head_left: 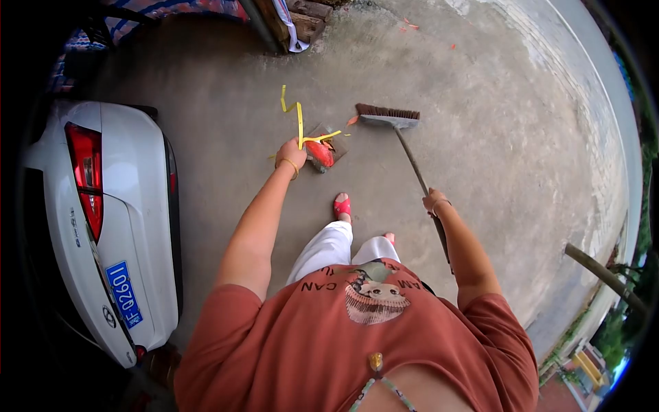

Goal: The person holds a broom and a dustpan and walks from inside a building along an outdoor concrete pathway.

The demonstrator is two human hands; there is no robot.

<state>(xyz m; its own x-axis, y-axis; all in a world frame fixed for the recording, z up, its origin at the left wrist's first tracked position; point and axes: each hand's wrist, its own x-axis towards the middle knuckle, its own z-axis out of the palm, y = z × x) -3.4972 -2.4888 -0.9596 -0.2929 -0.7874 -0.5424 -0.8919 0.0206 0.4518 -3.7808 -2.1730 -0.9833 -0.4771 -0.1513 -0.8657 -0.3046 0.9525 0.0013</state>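
My left hand (292,152) is closed around a thin yellow strap (300,123), whose bent ends stick out past the fingers. Right beside it, a greyish dustpan (339,146) has a crumpled red scrap (320,152) in it. Whether this hand also grips a dustpan handle is hidden. In my right hand (436,200) is the long dark handle of a broom (389,120). Its wide head, with brown bristles facing away from me, is at floor level to the right of the dustpan. A small orange-red scrap (353,120) is by the bristles' left end.
On the left stands a white car (137,199), its rear toward me. Wooden timbers (307,20) and a post are at the top. More red scraps (410,25) are strewn farther off on the concrete floor (501,137). A pole (604,273) juts in at right.
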